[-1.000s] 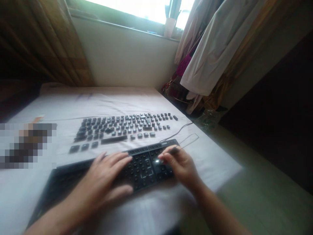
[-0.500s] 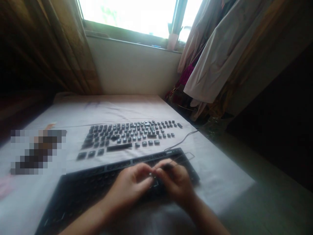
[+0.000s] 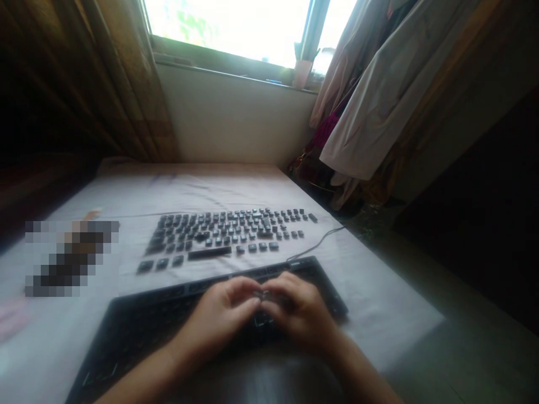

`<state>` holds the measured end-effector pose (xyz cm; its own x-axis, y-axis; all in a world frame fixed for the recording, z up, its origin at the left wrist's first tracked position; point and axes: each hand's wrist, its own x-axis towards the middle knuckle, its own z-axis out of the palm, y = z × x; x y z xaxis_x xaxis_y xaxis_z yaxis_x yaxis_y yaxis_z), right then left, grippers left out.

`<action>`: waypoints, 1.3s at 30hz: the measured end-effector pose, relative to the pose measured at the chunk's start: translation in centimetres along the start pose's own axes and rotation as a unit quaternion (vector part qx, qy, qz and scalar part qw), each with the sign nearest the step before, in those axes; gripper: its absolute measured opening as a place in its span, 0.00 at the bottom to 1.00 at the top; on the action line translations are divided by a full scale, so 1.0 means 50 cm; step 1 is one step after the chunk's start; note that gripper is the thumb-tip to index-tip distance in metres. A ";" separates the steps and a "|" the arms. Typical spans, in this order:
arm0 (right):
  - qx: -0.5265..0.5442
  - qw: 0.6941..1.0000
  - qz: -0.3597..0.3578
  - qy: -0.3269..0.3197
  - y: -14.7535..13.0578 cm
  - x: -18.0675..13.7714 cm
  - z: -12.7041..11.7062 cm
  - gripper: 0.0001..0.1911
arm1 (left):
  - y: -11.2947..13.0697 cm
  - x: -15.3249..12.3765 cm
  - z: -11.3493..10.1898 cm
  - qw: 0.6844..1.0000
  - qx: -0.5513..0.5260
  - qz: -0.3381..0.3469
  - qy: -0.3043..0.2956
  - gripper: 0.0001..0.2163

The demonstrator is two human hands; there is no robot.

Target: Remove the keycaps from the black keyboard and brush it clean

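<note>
A black keyboard [image 3: 143, 331] with most of its keycaps off lies slanted before me. Over its right half my left hand [image 3: 225, 306] and my right hand [image 3: 297, 306] meet at the fingertips. Thumbs and forefingers of both pinch a small dark piece [image 3: 264, 294], too blurred to name. Under the curled right fingers something dark shows, mostly hidden. Beyond the keyboard, loose black keycaps [image 3: 219, 227] stand in rows on the white sheet [image 3: 379, 297], with the long space bar [image 3: 209, 253] in the front row.
A cable [image 3: 318, 241] runs from the keyboard's back to the sheet's right edge. A pixelated dark item [image 3: 71, 258] lies at left. Behind are a curtain [image 3: 122, 84], a window, a sill with a pink pot [image 3: 302, 74], and hanging clothes [image 3: 362, 123] at right.
The right fingers have curled further in, and the dark slim object seen in that hand is now mostly hidden. The fingertips stay together; the whole view has shifted slightly.
</note>
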<state>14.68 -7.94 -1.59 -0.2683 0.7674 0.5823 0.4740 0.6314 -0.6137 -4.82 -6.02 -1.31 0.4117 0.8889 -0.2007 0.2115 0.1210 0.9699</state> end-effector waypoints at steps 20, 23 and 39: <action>-0.112 0.975 0.067 -0.180 0.031 0.062 -0.057 0.07 | -0.007 0.000 -0.004 0.997 0.070 0.042 -0.004 0.18; -0.159 0.964 0.166 -0.134 0.086 0.096 -0.091 0.05 | -0.012 -0.002 -0.007 0.992 0.114 0.045 0.017 0.21; -0.258 0.890 0.283 -0.246 0.229 0.149 -0.083 0.14 | -0.019 -0.005 -0.023 0.977 0.197 0.078 0.023 0.15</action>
<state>21.59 4.55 -2.04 -0.1385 0.9825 -0.1242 0.9385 0.0901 -0.3334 -6.14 -5.87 -2.04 0.4288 0.9026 -0.0392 0.4775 -0.1895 0.8579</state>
